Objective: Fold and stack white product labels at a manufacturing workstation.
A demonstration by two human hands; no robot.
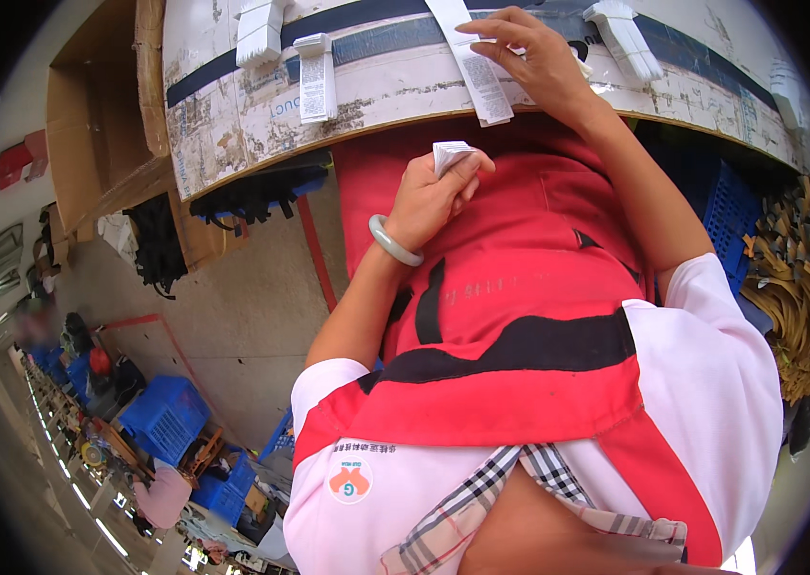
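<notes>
My left hand is closed around a small folded stack of white labels, held in front of the table's near edge. A pale bangle circles that wrist. Over the tabletop, my right hand reaches to a long white printed label strip, its fingers apart and the fingertips at the strip's upper part. Whether they touch it or hover just above, I cannot tell. The lower end of the strip lies near the table's front edge.
On the worn, taped tabletop lie more label bundles: one at left, one at the far left and one at right. A cardboard box stands left of the table. Blue crates and hanging brown straps are at right.
</notes>
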